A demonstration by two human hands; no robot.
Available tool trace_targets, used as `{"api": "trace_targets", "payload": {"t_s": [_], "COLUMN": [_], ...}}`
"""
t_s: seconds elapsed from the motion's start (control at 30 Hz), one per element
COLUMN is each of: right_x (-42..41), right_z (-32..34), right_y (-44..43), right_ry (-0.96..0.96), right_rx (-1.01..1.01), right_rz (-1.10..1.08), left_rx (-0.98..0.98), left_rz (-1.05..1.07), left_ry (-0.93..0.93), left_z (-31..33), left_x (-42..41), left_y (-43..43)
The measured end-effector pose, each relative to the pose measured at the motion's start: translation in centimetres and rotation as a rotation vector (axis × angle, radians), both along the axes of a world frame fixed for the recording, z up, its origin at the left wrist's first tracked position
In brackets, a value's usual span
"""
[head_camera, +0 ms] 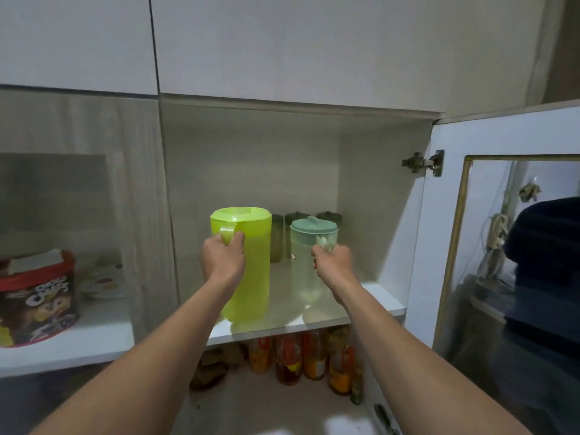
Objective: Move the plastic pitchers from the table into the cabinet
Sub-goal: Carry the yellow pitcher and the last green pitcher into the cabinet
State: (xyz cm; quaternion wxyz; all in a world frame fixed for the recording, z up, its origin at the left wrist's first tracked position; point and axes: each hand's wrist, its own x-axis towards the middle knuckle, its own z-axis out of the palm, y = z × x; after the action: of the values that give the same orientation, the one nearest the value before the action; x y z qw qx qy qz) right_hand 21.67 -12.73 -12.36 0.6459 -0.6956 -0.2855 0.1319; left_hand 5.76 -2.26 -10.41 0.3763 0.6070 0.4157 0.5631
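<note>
A tall lime-green plastic pitcher (251,271) stands upright near the front of the open cabinet's shelf (386,301). My left hand (223,257) is closed around its handle. To its right stands a smaller clear pitcher with a pale green lid (306,265), also upright on the shelf. My right hand (333,262) grips that pitcher's handle. Both forearms reach in from below.
Dark green containers (296,221) stand at the back of the shelf behind the pitchers. Bottles (314,356) fill the shelf below. The cabinet door (445,240) hangs open at the right. A cereal tub (37,299) sits in the left compartment.
</note>
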Motion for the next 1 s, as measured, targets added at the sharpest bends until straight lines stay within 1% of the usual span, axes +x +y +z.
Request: {"api": "trace_targets", "payload": {"t_s": [0.53,0.73,0.9,1.0], "right_x": [13.8,16.9,18.2,18.1], "right_z": [-4.4,-6.2,-7.4,-6.9], "right_y": [15.5,19.4,22.1,22.4], "right_ry": [0.004,-0.108,-0.106,-0.102], "right_rx": [-0.117,-0.215,-0.229,-0.236], "right_rz": [0.028,0.043,0.066,0.076], "left_rx": [-0.055,0.011,-0.031,-0.047], "left_rz": [0.037,0.101,0.130,0.127], "left_ry": [0.074,0.169,0.169,0.192], "left_z": [-4.2,-5.1,-5.2,-5.1], "left_x": [14.3,17.0,18.4,18.8], "left_y": [13.1,16.1,17.4,17.9]}}
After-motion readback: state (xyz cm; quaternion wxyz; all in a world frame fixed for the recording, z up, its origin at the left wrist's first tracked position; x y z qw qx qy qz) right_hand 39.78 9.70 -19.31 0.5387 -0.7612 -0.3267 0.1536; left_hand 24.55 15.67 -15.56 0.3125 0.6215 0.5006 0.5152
